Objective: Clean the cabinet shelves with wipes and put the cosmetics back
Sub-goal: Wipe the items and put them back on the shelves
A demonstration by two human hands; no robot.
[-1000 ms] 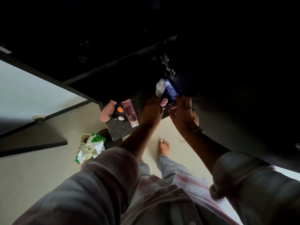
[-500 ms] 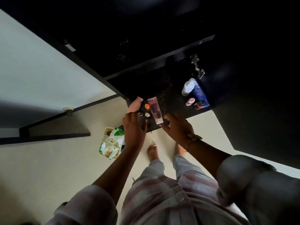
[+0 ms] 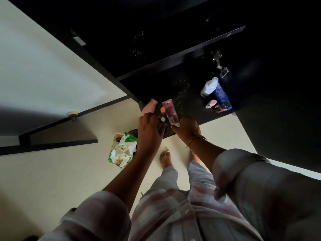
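At the front edge of the dark speckled shelf (image 3: 189, 103) we've got both hands in. The left hand (image 3: 149, 131) sits over the near end of a pale pink soft item (image 3: 149, 107), thumb spread toward a small white-capped bottle (image 3: 163, 119). We see only the back of the hand, so we can't tell if it grips anything. The right hand (image 3: 186, 128) has its fingertips at the near end of the pink tube (image 3: 168, 111); pinch or plain touch, we can't tell. The tube lies flat, lengthwise front to back, with a small orange-capped bottle (image 3: 162, 109) just beside it on the left.

At the right end of the same shelf stands a second group, well apart from the hands: white bottle (image 3: 209, 86), blue tube (image 3: 222, 94) touching it, a pink round cap (image 3: 211, 103) and a dark red item (image 3: 220, 108) in front (too dim to name). A metal hinge (image 3: 219, 65) is above them.

On the floor (image 3: 52, 171) below, a green-and-white wipes pack (image 3: 122, 151) lies on a small basket (image 3: 116, 136), left of a bare foot (image 3: 165, 158).
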